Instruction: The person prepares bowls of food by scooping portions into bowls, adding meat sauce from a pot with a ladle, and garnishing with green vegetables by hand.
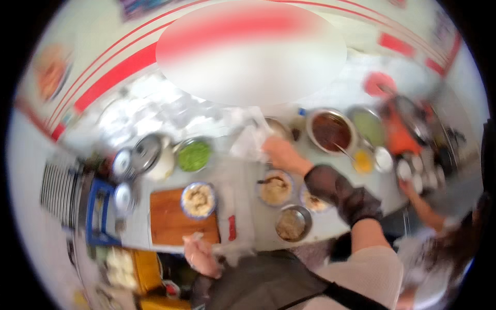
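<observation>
My right hand (285,154) reaches across the counter, its arm in a dark sheer sleeve. Its fingertips meet a crumpled white sheet (250,141), plastic or paper; blur hides whether they grip it. My left hand (201,255), in what looks like a clear plastic glove, is low beside the front edge of a wooden cutting board (166,217). The finger pose is unclear there. On the board stands a blue-rimmed bowl of pale food (198,200). Under my right forearm are another bowl (276,188), a partly covered bowl (316,201) and a metal bowl (293,223).
Chopped greens (194,155) fill a bowl beside a lidded pot (149,155). A pot of dark red sauce (331,131) holds a ladle. A red packet (232,228) lies near the counter's front. At right, another person's hand (407,188) touches white cups (416,182).
</observation>
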The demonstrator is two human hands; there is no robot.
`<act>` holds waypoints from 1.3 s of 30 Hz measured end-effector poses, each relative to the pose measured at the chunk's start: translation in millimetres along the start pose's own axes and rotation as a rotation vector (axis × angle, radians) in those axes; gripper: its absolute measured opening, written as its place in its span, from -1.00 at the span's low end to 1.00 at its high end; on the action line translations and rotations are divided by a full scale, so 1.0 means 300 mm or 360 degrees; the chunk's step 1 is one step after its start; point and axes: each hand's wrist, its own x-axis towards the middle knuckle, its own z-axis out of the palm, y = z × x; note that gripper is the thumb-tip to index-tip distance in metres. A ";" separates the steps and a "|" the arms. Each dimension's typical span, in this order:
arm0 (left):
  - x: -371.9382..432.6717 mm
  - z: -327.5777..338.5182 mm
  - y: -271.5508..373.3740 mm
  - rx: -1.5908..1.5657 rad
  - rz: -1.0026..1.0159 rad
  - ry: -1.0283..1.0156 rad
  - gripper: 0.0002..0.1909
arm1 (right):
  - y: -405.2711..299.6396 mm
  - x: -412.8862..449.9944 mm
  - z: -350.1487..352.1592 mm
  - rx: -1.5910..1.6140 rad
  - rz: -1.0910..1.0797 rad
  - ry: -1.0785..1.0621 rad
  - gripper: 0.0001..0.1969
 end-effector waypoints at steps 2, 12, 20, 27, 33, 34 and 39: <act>0.009 -0.025 -0.010 0.0027 0.0106 -0.0123 -0.65 | -0.079 -0.223 -0.079 0.0535 0.0955 0.0381 -0.82; -0.117 0.265 -0.184 0.0200 -0.0011 -0.0643 -0.67 | 0.251 -1.631 -0.292 -0.0485 0.2796 0.1463 -0.81; -0.255 0.347 -0.274 0.0311 -0.0086 -0.0684 -0.67 | 0.353 -1.683 -0.090 -0.0283 0.2708 -0.0032 -0.50; -0.296 0.393 -0.275 0.0228 -0.0083 -0.0516 -0.65 | 0.339 -1.586 -0.043 -0.0933 0.2138 -0.0322 -0.69; -0.184 0.187 -0.246 0.0672 0.0327 -0.0410 -0.72 | 0.316 -1.293 -0.206 -0.0802 0.1840 -0.0105 -0.85; -0.147 0.171 -0.263 0.0934 0.0532 -0.0361 -0.71 | 0.314 -1.207 -0.326 -0.0751 0.2032 -0.0127 -0.86; -0.022 0.067 -0.166 0.1305 0.0707 -0.0326 -0.70 | -0.032 -0.212 -0.239 0.0752 0.0898 0.0835 -0.91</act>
